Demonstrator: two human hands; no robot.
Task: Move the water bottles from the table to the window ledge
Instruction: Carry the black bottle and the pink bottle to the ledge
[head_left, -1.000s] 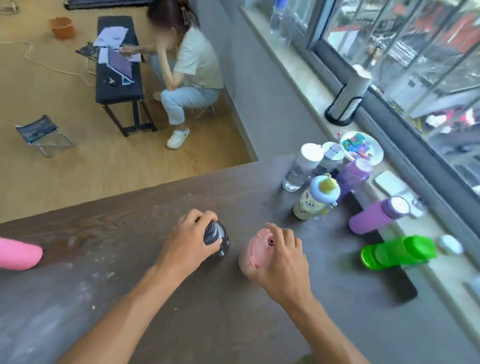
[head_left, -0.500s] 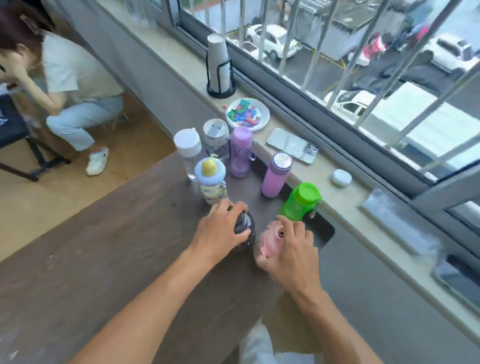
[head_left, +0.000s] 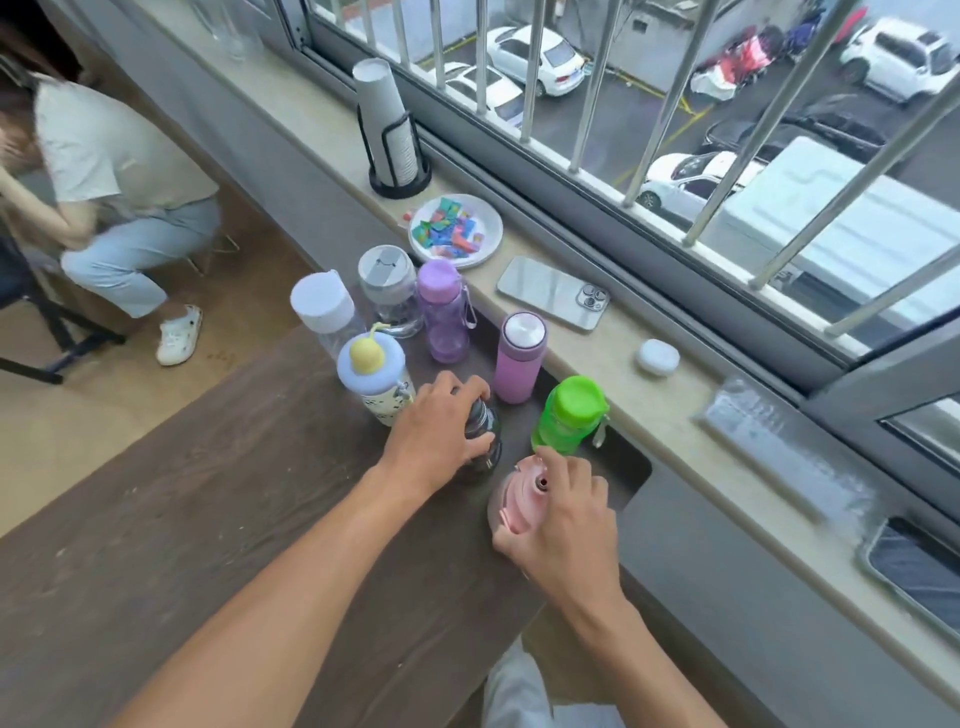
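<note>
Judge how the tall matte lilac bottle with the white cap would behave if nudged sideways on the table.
The tall matte lilac bottle stands upright and looks slim for its height, so it would probably tip rather than slide. Its straight round body suggests it would then roll. The bright green bottle and the left hand stand close by, so a fall would likely knock into one of them.

Bottles (head_left: 452, 312) clustered on table (head_left: 208, 493) corner beside window ledge (head_left: 613, 374); phone (head_left: 553, 293), plate (head_left: 488, 218) on ledge behind.
</note>
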